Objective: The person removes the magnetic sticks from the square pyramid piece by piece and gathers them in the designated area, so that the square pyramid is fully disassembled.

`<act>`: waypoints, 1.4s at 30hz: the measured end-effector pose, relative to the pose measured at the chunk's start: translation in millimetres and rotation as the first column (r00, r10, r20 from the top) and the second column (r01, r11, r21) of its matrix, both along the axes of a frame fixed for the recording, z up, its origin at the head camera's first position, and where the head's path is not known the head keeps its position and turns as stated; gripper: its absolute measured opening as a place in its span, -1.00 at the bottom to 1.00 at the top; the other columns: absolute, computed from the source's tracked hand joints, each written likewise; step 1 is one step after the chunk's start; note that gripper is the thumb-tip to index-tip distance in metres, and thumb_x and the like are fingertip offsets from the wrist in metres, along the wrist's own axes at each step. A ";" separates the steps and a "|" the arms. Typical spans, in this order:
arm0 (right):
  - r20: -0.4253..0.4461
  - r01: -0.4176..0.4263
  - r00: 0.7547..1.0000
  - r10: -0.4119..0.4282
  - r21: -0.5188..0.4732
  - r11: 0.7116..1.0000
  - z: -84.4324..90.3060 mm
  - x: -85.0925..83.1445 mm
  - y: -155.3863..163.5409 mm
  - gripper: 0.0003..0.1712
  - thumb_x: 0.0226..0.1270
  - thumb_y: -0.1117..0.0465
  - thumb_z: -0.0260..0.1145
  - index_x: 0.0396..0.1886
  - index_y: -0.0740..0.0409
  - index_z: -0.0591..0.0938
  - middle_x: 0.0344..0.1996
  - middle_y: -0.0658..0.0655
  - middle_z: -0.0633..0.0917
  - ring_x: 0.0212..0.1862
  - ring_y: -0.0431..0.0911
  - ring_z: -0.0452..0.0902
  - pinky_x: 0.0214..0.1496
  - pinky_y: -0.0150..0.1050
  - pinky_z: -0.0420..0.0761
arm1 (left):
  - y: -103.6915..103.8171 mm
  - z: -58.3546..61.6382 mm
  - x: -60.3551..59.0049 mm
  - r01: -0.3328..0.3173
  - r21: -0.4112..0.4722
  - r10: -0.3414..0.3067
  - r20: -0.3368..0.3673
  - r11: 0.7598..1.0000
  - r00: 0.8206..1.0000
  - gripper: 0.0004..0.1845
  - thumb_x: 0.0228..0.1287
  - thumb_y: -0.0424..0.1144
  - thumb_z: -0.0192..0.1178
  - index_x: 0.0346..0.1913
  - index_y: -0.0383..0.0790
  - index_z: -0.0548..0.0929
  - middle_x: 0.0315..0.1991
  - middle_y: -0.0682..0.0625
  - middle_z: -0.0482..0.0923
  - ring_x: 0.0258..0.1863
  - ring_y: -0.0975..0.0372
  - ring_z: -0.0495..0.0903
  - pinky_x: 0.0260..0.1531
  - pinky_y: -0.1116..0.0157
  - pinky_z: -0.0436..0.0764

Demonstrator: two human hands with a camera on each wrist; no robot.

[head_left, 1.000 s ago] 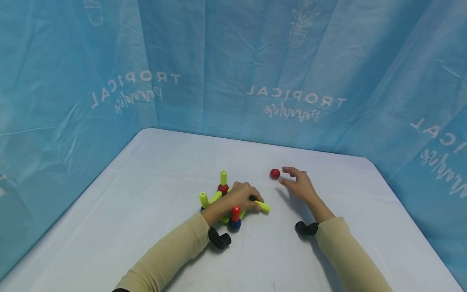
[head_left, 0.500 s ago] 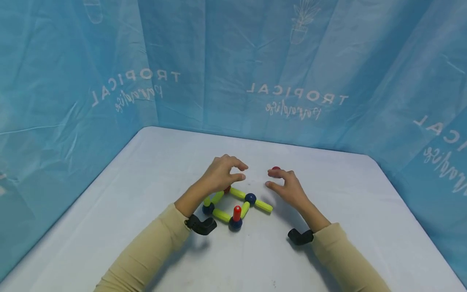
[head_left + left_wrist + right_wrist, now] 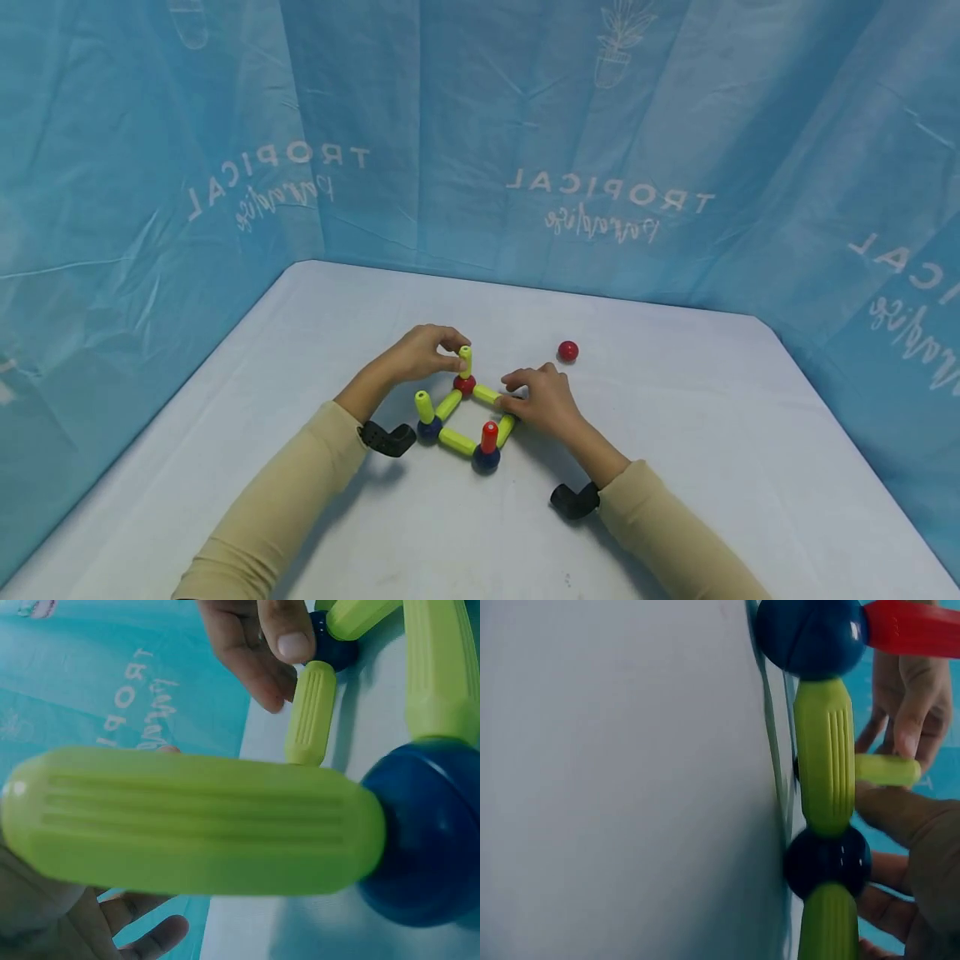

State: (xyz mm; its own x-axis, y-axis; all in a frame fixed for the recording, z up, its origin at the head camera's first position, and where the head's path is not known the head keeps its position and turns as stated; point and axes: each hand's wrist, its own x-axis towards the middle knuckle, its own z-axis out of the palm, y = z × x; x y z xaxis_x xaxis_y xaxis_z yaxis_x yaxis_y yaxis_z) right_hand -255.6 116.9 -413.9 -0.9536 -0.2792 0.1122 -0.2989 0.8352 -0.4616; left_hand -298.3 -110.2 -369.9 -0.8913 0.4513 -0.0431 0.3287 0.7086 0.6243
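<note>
A square of yellow-green toy building rods (image 3: 456,442) joined by balls lies on the table. My left hand (image 3: 427,353) pinches the upright yellow-green rod (image 3: 466,363), which stands on the red ball (image 3: 464,385) at the back corner. At the right corner, my right hand (image 3: 546,402) grips a dark blue ball (image 3: 829,862), mostly hidden in the head view. Another rod (image 3: 829,926) sticks out from that ball. The front blue ball (image 3: 486,460) bears an upright red rod (image 3: 489,437); the left blue ball (image 3: 430,430) bears an upright yellow-green one (image 3: 424,407).
A loose red ball (image 3: 567,352) sits on the white table (image 3: 660,400), beyond my right hand. Blue printed curtain (image 3: 465,150) hangs behind the table and along its sides.
My left hand has left the right corner of the square and moved left to the back upright rod. My right hand has come from near the loose red ball to the right corner.
</note>
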 end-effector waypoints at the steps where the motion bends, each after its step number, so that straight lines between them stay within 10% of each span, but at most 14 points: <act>1: -0.003 0.000 1.000 0.001 0.020 1.000 -0.7 0.1 -1.8 -0.57 0.07 -0.04 0.43 -0.07 0.03 0.70 -0.23 -0.01 0.75 -0.17 -0.10 0.35 -0.10 -0.17 0.31 | 0.4 -0.8 -0.4 0.001 0.003 -0.001 0.002 1.000 1.000 -0.55 0.20 -0.09 0.27 0.15 -0.14 0.56 0.04 -0.07 0.59 0.11 0.06 0.51 0.08 0.07 0.49; 21: 0.056 -0.013 0.998 0.010 0.064 0.998 -5.0 2.3 23.2 -0.73 0.10 0.00 0.42 -0.19 -0.07 0.75 -0.22 -0.09 0.74 -0.20 -0.13 0.34 -0.10 -0.17 0.29 | 27.9 -10.7 3.4 -0.008 0.036 0.007 0.009 0.999 1.000 -0.80 0.14 -0.12 0.33 -0.18 -0.06 0.67 -0.25 0.06 0.63 -0.19 0.23 0.52 -0.19 0.27 0.48; 42: 0.060 -0.093 0.994 0.089 0.065 0.994 -1.7 15.3 88.6 -0.72 0.10 0.06 0.42 -0.14 -0.07 0.73 -0.25 -0.10 0.71 -0.14 -0.15 0.32 -0.14 -0.20 0.25 | 48.5 -42.5 22.0 -0.016 0.159 0.012 0.028 0.987 1.000 -0.73 0.13 -0.18 0.33 -0.08 -0.08 0.69 -0.28 0.09 0.62 -0.09 0.22 0.49 -0.12 0.24 0.43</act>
